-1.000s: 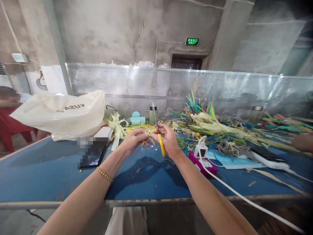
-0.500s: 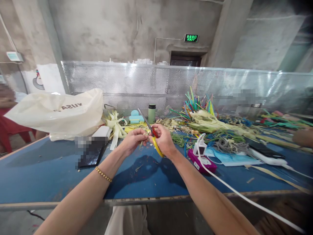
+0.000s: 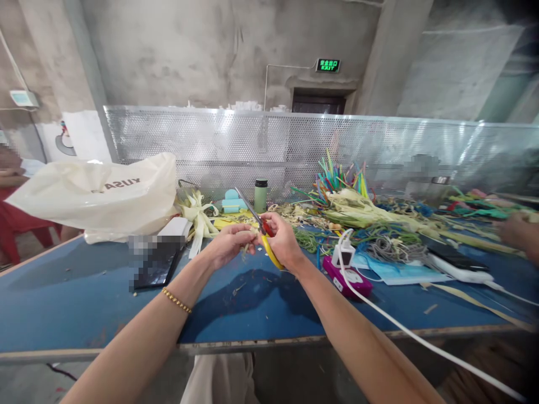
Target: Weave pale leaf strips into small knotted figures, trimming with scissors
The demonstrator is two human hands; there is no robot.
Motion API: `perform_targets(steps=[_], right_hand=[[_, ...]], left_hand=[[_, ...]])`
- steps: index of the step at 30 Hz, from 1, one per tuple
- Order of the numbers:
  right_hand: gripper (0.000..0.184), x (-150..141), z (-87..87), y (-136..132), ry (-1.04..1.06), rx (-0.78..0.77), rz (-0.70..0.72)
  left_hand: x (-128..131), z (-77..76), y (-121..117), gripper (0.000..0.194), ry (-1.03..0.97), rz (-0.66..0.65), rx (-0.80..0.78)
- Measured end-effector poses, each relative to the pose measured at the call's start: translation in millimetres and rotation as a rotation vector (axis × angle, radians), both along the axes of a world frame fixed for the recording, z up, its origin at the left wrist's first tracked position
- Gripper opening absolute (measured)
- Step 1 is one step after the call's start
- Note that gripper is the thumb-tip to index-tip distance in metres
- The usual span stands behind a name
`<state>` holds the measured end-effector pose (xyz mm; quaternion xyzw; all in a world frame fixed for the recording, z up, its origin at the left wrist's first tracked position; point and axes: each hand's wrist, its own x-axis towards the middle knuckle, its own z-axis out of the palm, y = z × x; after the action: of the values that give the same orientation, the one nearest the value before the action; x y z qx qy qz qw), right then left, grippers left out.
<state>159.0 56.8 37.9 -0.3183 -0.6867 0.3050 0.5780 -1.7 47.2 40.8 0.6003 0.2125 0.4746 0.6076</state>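
Note:
My right hand point(image 3: 283, 242) is closed round yellow-handled scissors point(image 3: 261, 229), whose blades point up and to the left. My left hand point(image 3: 228, 243) pinches a small pale straw piece point(image 3: 249, 234) right at the blades. Both hands hover over the blue table point(image 3: 84, 297), near its middle. A gold bracelet point(image 3: 176, 299) sits on my left wrist.
A white plastic bag point(image 3: 99, 193) lies at the left, a dark phone point(image 3: 155, 264) beside it. A pink power strip point(image 3: 347, 278) with a white cable point(image 3: 421, 342) lies right of my hands. Heaps of coloured straw strips point(image 3: 366, 216) fill the right. Another person's hand point(image 3: 516, 233) shows at the far right; a person in red sits at the left.
The scissors tilted from nearly upright to pointing up-left. My hands stayed together. The other person's hand at the right moved a little further in.

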Motion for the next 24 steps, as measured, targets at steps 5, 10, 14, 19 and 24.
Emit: perform_targets(steps=[5,10,14,19,24], right_hand=[[0.042,7.2,4.7,1.3,-0.002,0.047,-0.101],[0.043,11.6,15.0,-5.5,0.093,0.003,-0.201],[0.049,5.2,18.5,-16.8,0.089,-0.238,-0.111],[0.045,-4.8,12.8,-25.7,-0.076,-0.380,0.015],[0.042,-8.0,0.6,-20.1,-0.270,-0.385,0.035]], left_hand=[[-4.2,1.5,3.1,0.015,-0.032,0.012,-0.057],[-14.9,6.7,12.9,0.010,-0.243,0.182,-0.180],[-27.1,11.8,21.4,0.012,-0.371,0.233,-0.190],[-46.0,15.9,31.1,0.018,-0.510,0.267,-0.173],[-60.4,18.9,33.0,0.019,-0.611,0.319,-0.170]])
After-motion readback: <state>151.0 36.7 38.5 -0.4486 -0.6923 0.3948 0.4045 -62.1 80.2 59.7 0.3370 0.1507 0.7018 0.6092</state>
